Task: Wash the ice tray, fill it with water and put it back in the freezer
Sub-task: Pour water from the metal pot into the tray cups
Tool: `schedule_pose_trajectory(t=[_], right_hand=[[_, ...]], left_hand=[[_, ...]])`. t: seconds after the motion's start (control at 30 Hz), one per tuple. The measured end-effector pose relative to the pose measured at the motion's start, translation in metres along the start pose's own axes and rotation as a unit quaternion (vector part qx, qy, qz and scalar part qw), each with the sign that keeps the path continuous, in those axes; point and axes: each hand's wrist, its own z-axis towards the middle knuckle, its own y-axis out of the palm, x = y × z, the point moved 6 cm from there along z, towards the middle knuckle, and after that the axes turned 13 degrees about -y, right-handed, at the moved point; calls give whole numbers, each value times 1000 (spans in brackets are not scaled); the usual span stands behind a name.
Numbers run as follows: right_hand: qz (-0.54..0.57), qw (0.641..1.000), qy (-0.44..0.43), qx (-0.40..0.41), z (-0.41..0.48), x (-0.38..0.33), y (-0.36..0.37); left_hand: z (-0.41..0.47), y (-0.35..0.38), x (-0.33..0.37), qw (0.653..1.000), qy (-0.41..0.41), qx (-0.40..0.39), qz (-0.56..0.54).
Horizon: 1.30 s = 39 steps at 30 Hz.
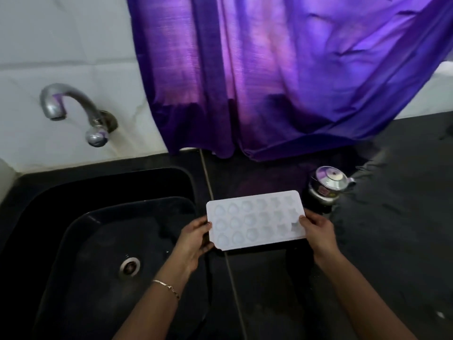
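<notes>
Head-worn view, downward over sink (98, 241)

1. The left hand (195, 238) had most of its fingers tucked out of sight under the left end of the ice tray (256, 220).
2. The right hand (317, 233) showed only a thumb on top; its fingers were hidden beneath the tray's right end.
3. Whether the tray's cells held water could not be told.
4. Both forearms were cut off by the bottom edge.
5. The label on the small steel pot (328, 184) was too small to read.
6. The sink (81, 231) ran out of view at the bottom.
7. The purple curtain (282, 69) was cropped at the top and right, and covered whatever lay behind it.
8. A pale speck (440, 315) on the desk (392, 241) was too small and blurred to identify.
</notes>
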Motion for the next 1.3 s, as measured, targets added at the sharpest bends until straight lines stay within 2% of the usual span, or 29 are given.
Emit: schedule_pose_trajectory(t=[0.2, 0.43, 0.57, 0.63, 0.87, 1.03, 1.17, 1.3], right_hand=[[-22, 1000, 13, -1, 17, 18, -48], [-18, 998, 16, -65, 48, 24, -78], [-29, 994, -44, 94, 80, 10, -114], [-7, 988, -78, 131, 102, -1, -125], [54, 996, -60, 29, 153, -23, -98], [72, 996, -57, 6, 166, -25, -85], [62, 996, -65, 7, 171, -27, -83], [73, 994, -73, 48, 166, -22, -83]], left_hand=[[-2, 38, -5, 998, 30, 55, 25], [-11, 62, -27, 990, 61, 122, 19], [-12, 60, -35, 988, 65, 141, 10], [-12, 59, -38, 987, 67, 147, 3], [-13, 58, -41, 982, 70, 174, 8], [-17, 61, -41, 980, 69, 186, 7], [-17, 61, -43, 978, 70, 194, -4], [-14, 60, -44, 978, 69, 196, -16]])
